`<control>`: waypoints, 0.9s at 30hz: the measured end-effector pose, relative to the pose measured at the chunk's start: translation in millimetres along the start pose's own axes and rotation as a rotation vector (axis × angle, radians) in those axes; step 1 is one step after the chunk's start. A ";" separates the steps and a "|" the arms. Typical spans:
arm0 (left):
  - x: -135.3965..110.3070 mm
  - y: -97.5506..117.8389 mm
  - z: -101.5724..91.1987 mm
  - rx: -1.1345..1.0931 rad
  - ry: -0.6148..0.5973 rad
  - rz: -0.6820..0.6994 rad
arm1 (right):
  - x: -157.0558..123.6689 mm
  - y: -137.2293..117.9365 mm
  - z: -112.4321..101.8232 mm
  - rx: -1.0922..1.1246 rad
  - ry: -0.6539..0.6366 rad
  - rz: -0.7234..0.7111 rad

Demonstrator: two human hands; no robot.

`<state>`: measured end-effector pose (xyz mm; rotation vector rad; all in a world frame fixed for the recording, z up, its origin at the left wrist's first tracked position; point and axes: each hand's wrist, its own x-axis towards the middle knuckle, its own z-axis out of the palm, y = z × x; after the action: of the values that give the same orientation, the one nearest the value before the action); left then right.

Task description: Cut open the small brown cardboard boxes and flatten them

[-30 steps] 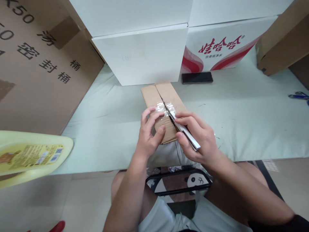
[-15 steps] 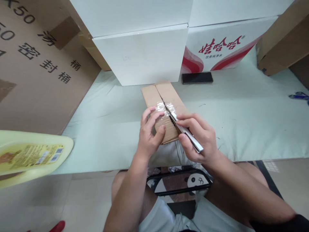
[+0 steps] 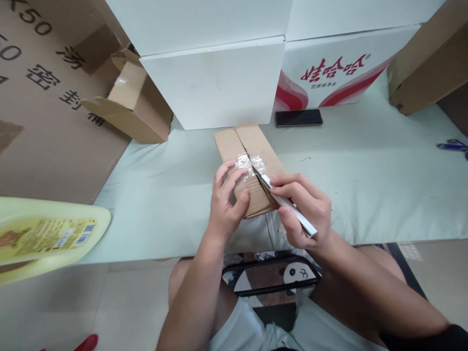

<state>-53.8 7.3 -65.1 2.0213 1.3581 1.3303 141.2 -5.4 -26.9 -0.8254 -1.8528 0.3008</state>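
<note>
A small brown cardboard box lies on the pale green cloth with its top flaps meeting at a dark seam. Clear tape crosses the middle of that seam. My left hand rests on the box's left side, fingers spread and thumb apart, some fingertips at the tape. In my right hand is a white-handled utility knife, gripped between thumb and fingers. Its narrow blade points up and left, the tip at the seam by the tape. How deep the tip sits cannot be told.
White cartons stand behind, with a black phone before them. An open-flapped brown box is at back left beside a large carton. A yellow jug sits left; blue-handled scissors lie far right.
My right hand and the knife have drawn back slightly, down and to the right along the seam. My left hand stays put. An open-flapped brown box has come into view at back left.
</note>
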 end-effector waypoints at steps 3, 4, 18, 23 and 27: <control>-0.3 -0.4 -0.2 0.016 -0.003 -0.006 | -0.3 -0.3 -0.3 0.016 0.013 -0.011; -0.4 -0.5 -0.2 0.018 -0.002 -0.006 | -0.2 -0.3 -0.5 0.021 0.017 -0.014; -0.3 -1.4 1.6 -0.003 0.026 0.008 | -1.1 -3.5 -2.6 0.111 0.023 0.050; -0.5 -1.7 1.9 -0.027 0.040 0.030 | 0.4 -6.5 -6.7 0.120 0.011 0.068; -1.1 -1.6 1.2 -0.033 0.039 0.025 | 2.2 -9.5 -13.1 0.126 -0.001 0.068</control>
<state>-53.7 7.3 -67.4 2.0070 1.3236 1.3999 148.5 -13.0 -14.6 -0.8023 -1.7895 0.4569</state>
